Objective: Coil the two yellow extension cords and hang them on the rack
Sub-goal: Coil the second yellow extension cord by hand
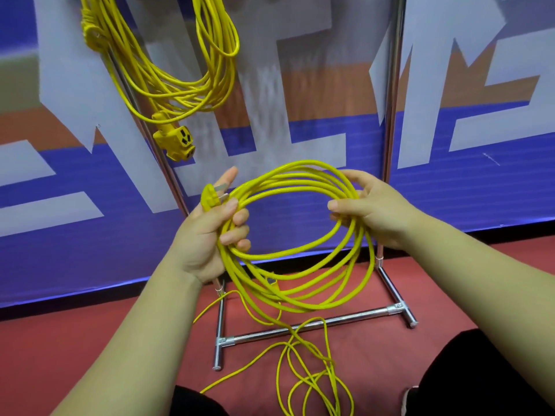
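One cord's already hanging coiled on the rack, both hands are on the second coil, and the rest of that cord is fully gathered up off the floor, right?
Not quite. The head view shows loose cord still on the floor. The rest holds: the first cord hangs coiled on the rack, and the left hand and right hand hold the second coil.

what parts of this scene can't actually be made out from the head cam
- Top of the rack: cut off by the upper edge of the head view, so what the hung cord hangs from is unseen.
- Plug of the coil: its lower part is covered by the left hand.
- Loose cord on the floor: runs off the bottom edge; its remaining length is unknown.
- Wall lettering: blurred and cropped, unreadable.
- Right hand: its fingertips are hidden behind the coil.
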